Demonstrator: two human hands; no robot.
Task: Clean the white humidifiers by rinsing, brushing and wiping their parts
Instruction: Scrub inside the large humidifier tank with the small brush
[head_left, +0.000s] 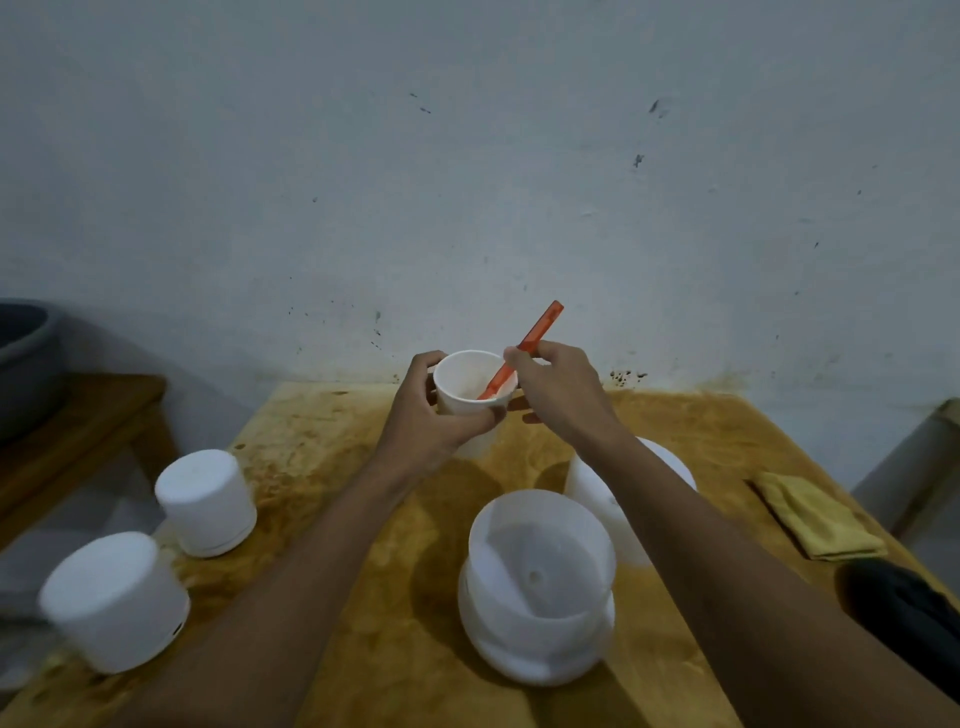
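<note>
Clearly mid-brushing: the left hand (431, 410) grips a small white plastic cup-shaped humidifier part (465, 374) above the stained wooden desk (363, 519); the right hand (558, 389) pinches a slim orange plastic brush (535, 332) dipped inside. Best to steady the cup and sweep round wall and bottom.

Five white parts (475, 395) (205, 501) (114, 600) (540, 587) (597, 493), one orange brush (524, 348), one yellow cloth (818, 514)
</note>
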